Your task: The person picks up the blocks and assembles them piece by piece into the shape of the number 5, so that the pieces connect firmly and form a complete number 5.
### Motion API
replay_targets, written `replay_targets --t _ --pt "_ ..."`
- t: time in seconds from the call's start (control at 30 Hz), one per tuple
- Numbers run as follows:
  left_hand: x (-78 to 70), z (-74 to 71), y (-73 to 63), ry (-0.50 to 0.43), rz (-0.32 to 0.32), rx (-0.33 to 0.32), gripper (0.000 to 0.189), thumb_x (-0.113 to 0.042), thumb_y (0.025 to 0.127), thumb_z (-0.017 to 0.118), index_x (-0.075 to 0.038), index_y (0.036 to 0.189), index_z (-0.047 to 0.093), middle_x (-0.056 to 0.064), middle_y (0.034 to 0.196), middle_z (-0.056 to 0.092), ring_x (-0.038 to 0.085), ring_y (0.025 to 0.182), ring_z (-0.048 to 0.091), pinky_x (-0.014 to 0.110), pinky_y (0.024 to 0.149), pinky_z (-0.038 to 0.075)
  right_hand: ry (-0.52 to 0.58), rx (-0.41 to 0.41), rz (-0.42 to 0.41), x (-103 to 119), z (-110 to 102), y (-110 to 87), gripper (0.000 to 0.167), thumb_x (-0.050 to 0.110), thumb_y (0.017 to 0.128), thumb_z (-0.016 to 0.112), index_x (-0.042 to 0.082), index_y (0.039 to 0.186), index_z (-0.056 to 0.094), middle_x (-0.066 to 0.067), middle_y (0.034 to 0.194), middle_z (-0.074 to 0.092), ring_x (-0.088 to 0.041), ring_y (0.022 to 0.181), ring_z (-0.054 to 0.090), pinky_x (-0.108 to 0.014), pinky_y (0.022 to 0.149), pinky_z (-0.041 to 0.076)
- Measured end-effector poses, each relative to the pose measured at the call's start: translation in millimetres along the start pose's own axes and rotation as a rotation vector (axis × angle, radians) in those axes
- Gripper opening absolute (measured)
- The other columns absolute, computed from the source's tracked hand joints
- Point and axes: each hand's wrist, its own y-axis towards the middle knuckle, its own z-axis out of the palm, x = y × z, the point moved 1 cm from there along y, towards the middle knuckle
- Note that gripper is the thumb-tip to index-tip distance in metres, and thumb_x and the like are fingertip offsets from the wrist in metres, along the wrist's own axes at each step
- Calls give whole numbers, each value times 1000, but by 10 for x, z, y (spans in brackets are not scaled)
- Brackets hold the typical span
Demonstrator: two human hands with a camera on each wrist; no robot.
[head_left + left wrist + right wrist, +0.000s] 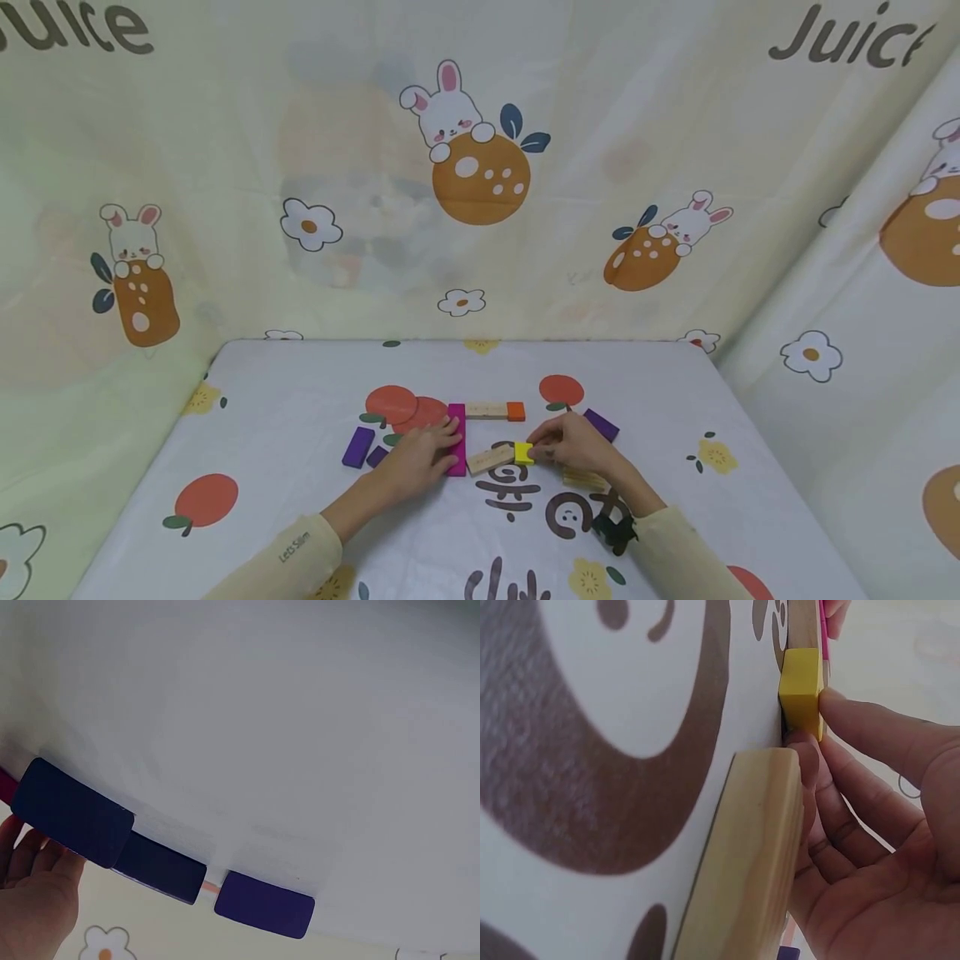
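Note:
My left hand [416, 458] rests its fingers and thumb on a long magenta block [457, 469], which lies at right angles to two plain wooden blocks. With thumb and fingers, my right hand [577, 442] pinches a small yellow block [523, 453] [801, 682]. That yellow piece sits at the right end of the nearer wooden block [490, 461], which slants to the magenta one. The farther wooden block [486, 411] has an orange block [515, 412] at its right end. In the left wrist view, part of my left hand [37, 900] is hidden behind a dark block [73, 812].
Left of my left hand lie purple blocks [358, 447]. Another purple block [601, 425] lies beyond my right hand. Under my right wrist are pale wooden blocks [584, 478] [742, 847]. A small black object [615, 533], kind unclear, is near the right sleeve. Printed cloth covers the table [420, 550].

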Motion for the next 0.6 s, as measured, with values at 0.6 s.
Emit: replay_targets --t 0.6 --pt "2 -14 -8 -13 7 0 44 -18 100 73 -3 141 66 14 158 55 34 155 45 53 122 41 -11 -253 -51 -164 -480 -59 22 13 96 78 2 116 79 -11 99 78 -19 74 66 -25 59 53"
